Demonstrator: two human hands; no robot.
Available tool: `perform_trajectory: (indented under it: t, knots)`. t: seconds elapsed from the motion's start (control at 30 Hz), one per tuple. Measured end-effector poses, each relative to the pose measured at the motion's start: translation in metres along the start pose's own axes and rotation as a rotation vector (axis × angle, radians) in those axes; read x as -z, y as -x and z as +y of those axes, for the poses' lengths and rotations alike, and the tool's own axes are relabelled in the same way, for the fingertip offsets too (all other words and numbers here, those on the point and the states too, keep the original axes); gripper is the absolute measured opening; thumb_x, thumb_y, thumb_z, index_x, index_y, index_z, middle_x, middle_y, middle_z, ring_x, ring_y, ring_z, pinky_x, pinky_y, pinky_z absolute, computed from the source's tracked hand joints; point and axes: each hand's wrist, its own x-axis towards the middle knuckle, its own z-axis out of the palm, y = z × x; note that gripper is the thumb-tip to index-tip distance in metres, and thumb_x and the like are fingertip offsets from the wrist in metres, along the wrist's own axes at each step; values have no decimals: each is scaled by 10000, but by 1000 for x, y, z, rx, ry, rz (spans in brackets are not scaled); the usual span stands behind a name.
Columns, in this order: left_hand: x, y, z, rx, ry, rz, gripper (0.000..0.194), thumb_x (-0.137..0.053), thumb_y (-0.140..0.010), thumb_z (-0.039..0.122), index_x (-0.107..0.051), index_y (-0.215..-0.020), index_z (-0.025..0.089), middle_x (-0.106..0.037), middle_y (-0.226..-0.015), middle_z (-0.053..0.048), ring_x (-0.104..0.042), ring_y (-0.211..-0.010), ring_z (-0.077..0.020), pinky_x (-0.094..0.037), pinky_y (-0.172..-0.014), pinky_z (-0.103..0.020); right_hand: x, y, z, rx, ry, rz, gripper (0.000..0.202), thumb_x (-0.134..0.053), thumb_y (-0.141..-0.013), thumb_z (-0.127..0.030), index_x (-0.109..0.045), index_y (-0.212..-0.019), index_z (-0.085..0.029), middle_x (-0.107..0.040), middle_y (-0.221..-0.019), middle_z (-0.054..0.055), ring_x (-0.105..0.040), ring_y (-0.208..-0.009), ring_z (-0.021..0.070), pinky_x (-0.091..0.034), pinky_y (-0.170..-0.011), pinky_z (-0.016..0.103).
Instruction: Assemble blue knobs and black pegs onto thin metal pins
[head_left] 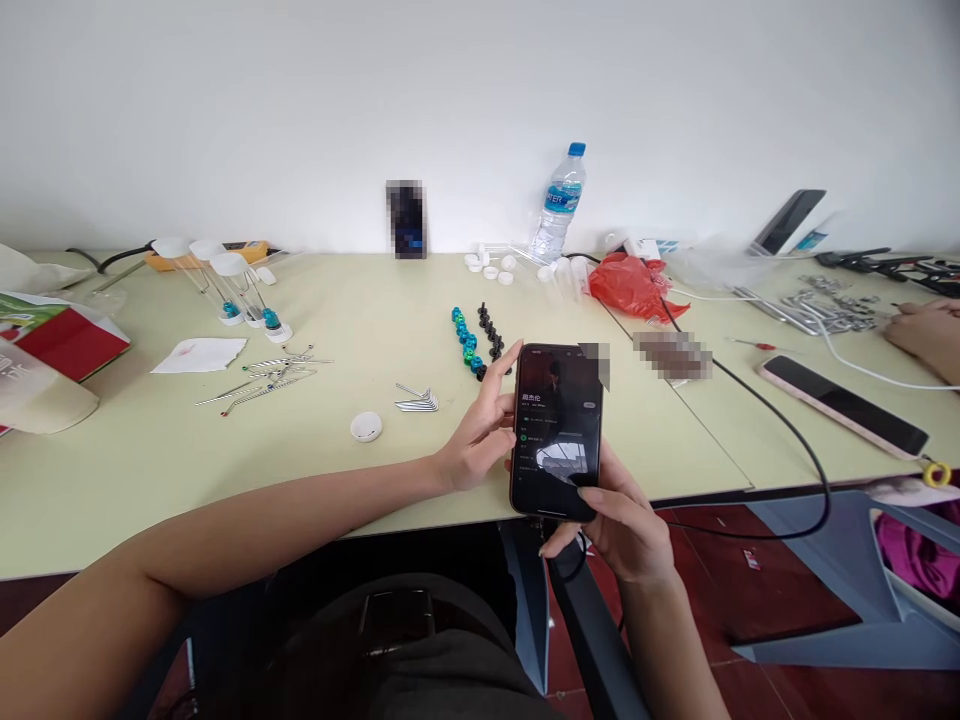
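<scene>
A dark smartphone (pixel 556 430) with its screen lit is held upright just over the table's front edge. My left hand (pixel 480 440) grips its left side, fingers behind and along the edge. My right hand (pixel 630 520) holds the lower right corner, its thumb over the bottom of the screen. Beyond the phone lie a row of teal and green small parts (pixel 465 345) and a row of black ones (pixel 491 330). Left of my left hand are several bent metal pieces (pixel 418 400) and a round white cap (pixel 366 427).
Thin metal tools (pixel 270 380), white paper (pixel 199 355) and clear capped tubes (pixel 244 290) stand or lie left. A water bottle (pixel 559 205) and red plastic bag (pixel 634 285) are behind. A black cable crosses right, near another phone (pixel 844 405) and another person's hand (pixel 926 340).
</scene>
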Motion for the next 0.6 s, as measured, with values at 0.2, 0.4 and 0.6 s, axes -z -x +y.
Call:
perform_trajectory:
  t: [0.2,0.4,0.6]
  knots:
    - [1,1,1,-22,-83,-24,892,-597,-807,305,-22,-1489,324,-626,-1062,-71,-586,-760,-160,-476,-719,-333,0,1,-1,-7,19,30,800,-561,-788,-241,-193,-1489,-349,-529,-1332,107,-693,-630,208,-615,-474,436]
    - [1,1,2,-28,-121,-43,899,-604,-824,331,-4,-1492,319,-622,-1038,-65,-587,-837,-179,-469,-823,-378,1,1,-1,-15,15,51,769,-549,-790,-224,-231,-1478,-354,-585,-1249,86,-678,-578,182,-607,-465,412]
    - [0,0,4,-4,-118,-56,896,-584,-850,348,42,-1489,312,-629,-1081,-84,-601,-895,-199,-469,-820,-377,0,1,-1,-9,-14,38,738,-553,-792,-207,-273,-1463,-335,-648,-1103,73,-673,-548,185,-606,-456,403]
